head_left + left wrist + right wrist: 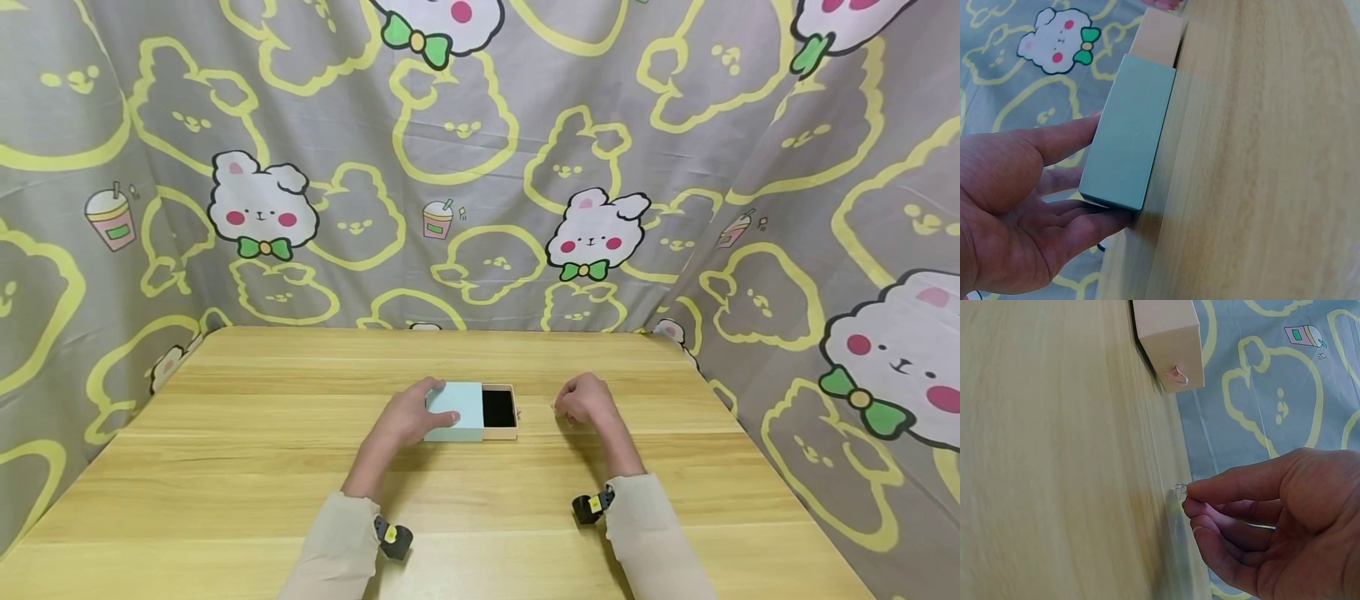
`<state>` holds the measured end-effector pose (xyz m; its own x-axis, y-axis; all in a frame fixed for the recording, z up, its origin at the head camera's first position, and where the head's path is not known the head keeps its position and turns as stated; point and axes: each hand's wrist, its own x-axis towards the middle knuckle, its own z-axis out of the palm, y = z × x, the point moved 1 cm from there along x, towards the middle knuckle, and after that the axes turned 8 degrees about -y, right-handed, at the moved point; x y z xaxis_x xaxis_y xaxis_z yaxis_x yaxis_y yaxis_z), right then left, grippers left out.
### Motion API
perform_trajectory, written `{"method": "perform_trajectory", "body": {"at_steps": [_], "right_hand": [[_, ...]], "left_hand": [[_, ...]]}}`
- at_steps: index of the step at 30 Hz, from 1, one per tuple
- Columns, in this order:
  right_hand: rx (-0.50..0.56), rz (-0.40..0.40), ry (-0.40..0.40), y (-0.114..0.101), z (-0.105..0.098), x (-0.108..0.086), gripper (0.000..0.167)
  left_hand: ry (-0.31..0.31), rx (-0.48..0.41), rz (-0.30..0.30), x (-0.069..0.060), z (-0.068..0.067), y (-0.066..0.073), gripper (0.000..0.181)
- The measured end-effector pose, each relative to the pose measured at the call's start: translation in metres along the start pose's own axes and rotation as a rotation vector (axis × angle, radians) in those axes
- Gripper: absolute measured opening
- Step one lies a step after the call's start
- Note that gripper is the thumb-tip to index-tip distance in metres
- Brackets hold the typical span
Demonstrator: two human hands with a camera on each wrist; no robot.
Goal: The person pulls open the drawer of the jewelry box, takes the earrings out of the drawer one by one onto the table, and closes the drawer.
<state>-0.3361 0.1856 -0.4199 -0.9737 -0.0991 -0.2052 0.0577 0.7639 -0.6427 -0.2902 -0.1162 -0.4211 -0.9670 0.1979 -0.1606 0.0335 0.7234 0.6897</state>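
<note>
A light-blue box sleeve (461, 408) lies flat on the table with a pale pink drawer (500, 433) slid partly out of its right end. Black padding (498, 408) lines the drawer, and a pink ribbon loop (1180, 377) sticks out of its front. My left hand (405, 414) grips the sleeve by its left part, thumb across the top. To the right of the drawer, my right hand (585, 398) pinches a tiny shiny, thin piece (1180, 487) between thumb and forefinger, just above the table. It looks like small jewelry; its exact kind is unclear.
The wooden table (480, 517) stretches around both hands. A grey curtain (360, 125) with rabbit prints hangs behind it and along both sides. Small black cameras (393, 539) are strapped to both wrists.
</note>
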Motion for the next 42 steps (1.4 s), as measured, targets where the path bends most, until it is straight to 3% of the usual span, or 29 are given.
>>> {"method": "perform_trajectory", "body": {"at_steps": [29,42], "right_hand": [[-0.024,0.003,-0.016,0.0015,0.0011,-0.0008,0.006],[-0.067,0.006,0.007,0.0023,0.0028,0.0015,0.014]], "left_hand": [[-0.001,0.003,-0.001,-0.0007,-0.0002,-0.0001,0.066],[0.003,-0.005,0.007,-0.0007,-0.0002,0.0002,0.066]]}}
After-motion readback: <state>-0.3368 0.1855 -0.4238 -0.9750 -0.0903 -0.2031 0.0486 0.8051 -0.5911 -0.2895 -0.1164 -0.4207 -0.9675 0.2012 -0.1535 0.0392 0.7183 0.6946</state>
